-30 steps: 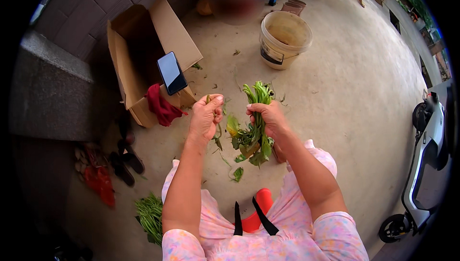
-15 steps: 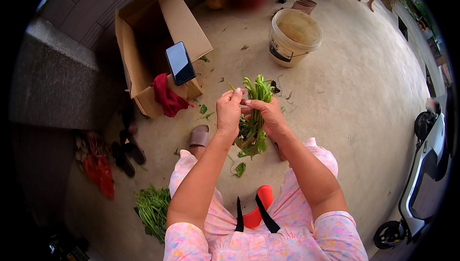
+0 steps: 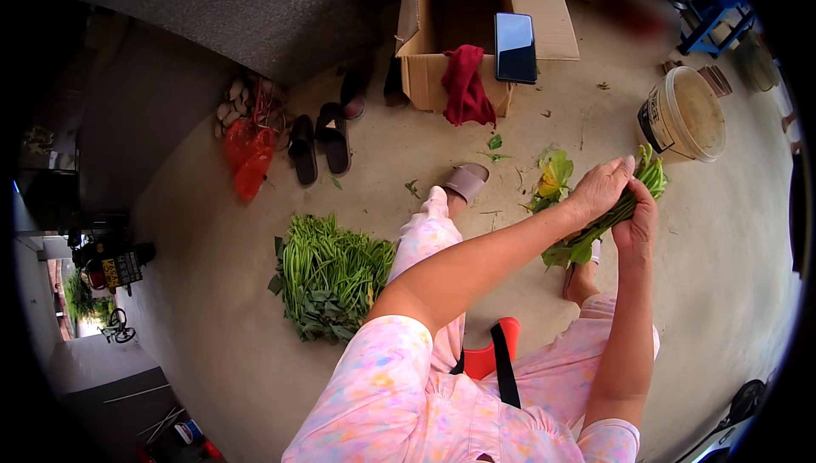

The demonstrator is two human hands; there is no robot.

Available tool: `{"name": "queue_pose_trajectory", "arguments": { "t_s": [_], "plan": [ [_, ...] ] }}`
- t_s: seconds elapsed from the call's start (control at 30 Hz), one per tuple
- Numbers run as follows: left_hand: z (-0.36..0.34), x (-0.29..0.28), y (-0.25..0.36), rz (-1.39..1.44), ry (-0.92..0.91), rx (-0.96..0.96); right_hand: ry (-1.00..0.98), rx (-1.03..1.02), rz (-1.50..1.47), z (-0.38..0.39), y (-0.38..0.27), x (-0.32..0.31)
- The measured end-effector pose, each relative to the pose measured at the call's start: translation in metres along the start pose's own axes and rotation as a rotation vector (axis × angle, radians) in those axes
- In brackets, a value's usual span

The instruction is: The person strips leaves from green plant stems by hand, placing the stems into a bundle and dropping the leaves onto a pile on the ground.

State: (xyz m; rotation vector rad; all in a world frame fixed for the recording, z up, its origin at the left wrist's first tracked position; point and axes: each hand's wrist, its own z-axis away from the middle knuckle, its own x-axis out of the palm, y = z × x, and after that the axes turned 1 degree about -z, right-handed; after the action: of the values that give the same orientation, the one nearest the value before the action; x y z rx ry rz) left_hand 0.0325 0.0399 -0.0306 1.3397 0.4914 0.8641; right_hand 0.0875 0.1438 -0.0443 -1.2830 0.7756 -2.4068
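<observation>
A bunch of leafy green stems (image 3: 651, 176) is held out in front of me, right of the middle. Its cut stem ends point up and right, while its leaves hang down and left. My left hand (image 3: 602, 189) lies over the upper side of the bunch with fingers closed on it. From the right, my right hand (image 3: 636, 221) wraps round the stems, its thumb near the left fingertips. Beneath the hands is a yellowing leaf (image 3: 557, 170) among loose leaves. On the floor to my left lies a large pile of similar greens (image 3: 331, 272).
Ahead stands an open cardboard box (image 3: 422, 81) with a phone (image 3: 515, 48) and dark red cloth (image 3: 466, 89) on its edge. A white bucket (image 3: 680, 115) is beyond my hands. Dark slippers (image 3: 333, 138) and a red plastic bag (image 3: 249, 157) lie left. A red seat (image 3: 481, 363) shows between my legs.
The view has swung left, bringing the whole pile of greens into sight. My left hand has moved from beside the bunch onto it, and the bunch now leans to the right.
</observation>
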Motion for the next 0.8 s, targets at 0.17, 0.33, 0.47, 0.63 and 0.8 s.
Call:
{"name": "queue_pose_trajectory", "arguments": {
  "t_s": [0.17,0.33,0.47,0.63,0.8],
  "plan": [
    [0.01,0.007,0.011,-0.325,0.023,0.141,-0.262,0.079,-0.213,-0.005,-0.007,-0.003],
    [0.01,-0.007,0.025,-0.371,0.049,0.132,-0.314,0.085,-0.17,0.01,-0.011,0.024],
    [0.011,-0.022,0.034,-0.163,-0.131,0.145,-0.33,0.052,0.158,0.01,-0.019,0.029],
    [0.021,-0.038,0.053,-0.295,-0.166,0.195,-0.297,-0.127,0.503,0.022,-0.012,0.056],
    [0.033,-0.042,0.047,-0.56,0.105,0.249,-0.371,-0.315,0.655,0.02,0.006,0.074]
  ]
}}
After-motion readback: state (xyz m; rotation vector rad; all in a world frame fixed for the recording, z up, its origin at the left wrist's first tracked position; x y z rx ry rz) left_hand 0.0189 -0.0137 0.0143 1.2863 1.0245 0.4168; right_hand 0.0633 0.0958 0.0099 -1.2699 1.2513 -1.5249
